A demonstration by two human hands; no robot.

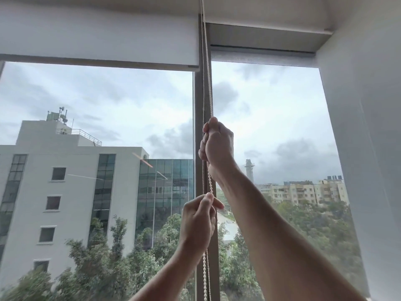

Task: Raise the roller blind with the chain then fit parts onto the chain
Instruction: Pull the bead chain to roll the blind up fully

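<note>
A white beaded chain (pixel 207 83) hangs in two strands down the grey window post (pixel 198 127). My right hand (pixel 217 146) is closed around the chain at mid-height, arm stretched upward. Lower down, my left hand (pixel 198 222) pinches the same chain between thumb and fingers. The left roller blind (pixel 97 40) is white and rolled high, its bottom bar near the top of the pane. The right roller blind (pixel 262 58) shows only a narrow grey strip under its cassette.
A white wall (pixel 368 127) stands close on the right. Large glass panes fill the view, with a grey building (pixel 65 181), trees and a cloudy sky outside. The ceiling recess runs across the top.
</note>
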